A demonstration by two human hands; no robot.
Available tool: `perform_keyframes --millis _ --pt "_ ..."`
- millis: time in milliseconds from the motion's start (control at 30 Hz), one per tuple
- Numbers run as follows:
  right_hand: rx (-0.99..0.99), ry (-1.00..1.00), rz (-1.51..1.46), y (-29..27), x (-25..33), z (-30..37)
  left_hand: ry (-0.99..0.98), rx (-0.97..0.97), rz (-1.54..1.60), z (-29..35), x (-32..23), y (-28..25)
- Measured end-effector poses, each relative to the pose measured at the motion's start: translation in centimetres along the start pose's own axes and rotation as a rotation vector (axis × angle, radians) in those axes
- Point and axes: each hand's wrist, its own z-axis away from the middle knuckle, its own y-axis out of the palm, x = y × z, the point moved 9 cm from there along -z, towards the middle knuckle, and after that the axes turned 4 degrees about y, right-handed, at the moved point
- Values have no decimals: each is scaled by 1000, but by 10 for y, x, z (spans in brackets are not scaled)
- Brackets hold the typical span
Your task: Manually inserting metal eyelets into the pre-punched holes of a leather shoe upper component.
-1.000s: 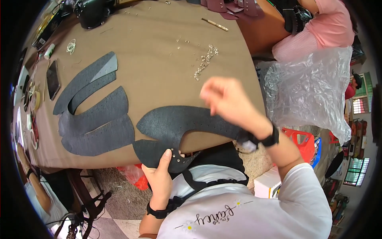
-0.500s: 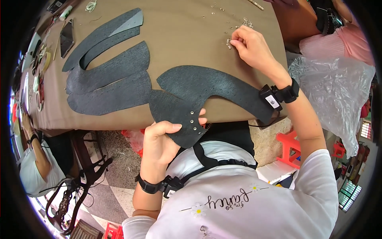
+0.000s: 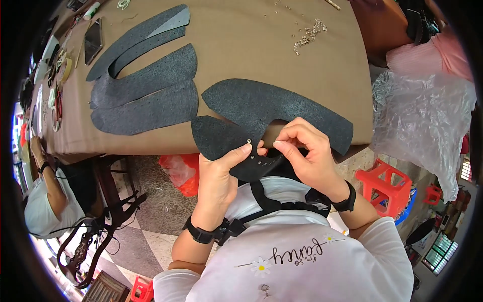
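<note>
My left hand (image 3: pixel 217 176) grips the lower part of a black leather piece (image 3: pixel 221 133) at the table's front edge, thumb on top and fingertips underneath. A short row of small silver eyelets (image 3: pixel 249 141) sits in the leather by my thumb. Just right of it, my right hand (image 3: pixel 308 157) is closed in a pinch; whatever lies between thumb and finger is too small to make out. Behind both hands a curved black leather part (image 3: pixel 287 99) lies flat; I cannot tell whether it joins the held piece. Loose eyelets (image 3: pixel 310 36) are scattered farther back.
More black leather pieces (image 3: pixel 151 108) lie on the left of the brown-covered table (image 3: pixel 241 50). A phone (image 3: pixel 93 41) and a tape roll (image 3: pixel 65 70) are beyond them. Clear plastic sheeting (image 3: pixel 422 116) hangs at right above a red stool (image 3: pixel 385 186). Another person (image 3: pixel 55 206) is at left.
My right hand has come from the loose eyelets back toward my body, beside the held leather. My left thumb has shifted up next to the eyelet row.
</note>
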Motion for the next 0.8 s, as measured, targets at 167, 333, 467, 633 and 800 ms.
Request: perform_keyframes --millis 167,333,467,633,800 --pt "-67 15 -43 -6 -6 4 33 -39 -2 4 0 0" --pt "-88 28 -91 -1 -10 7 93 -88 14 4 3 -3" --pt "-104 -2 -207 13 -8 12 186 -136 -30 2 2 -10" --pt "-158 114 -426 21 -18 9 234 -155 -19 5 3 -11" --pt "-10 372 -640 23 -30 10 165 -19 -187 17 -1 -2"
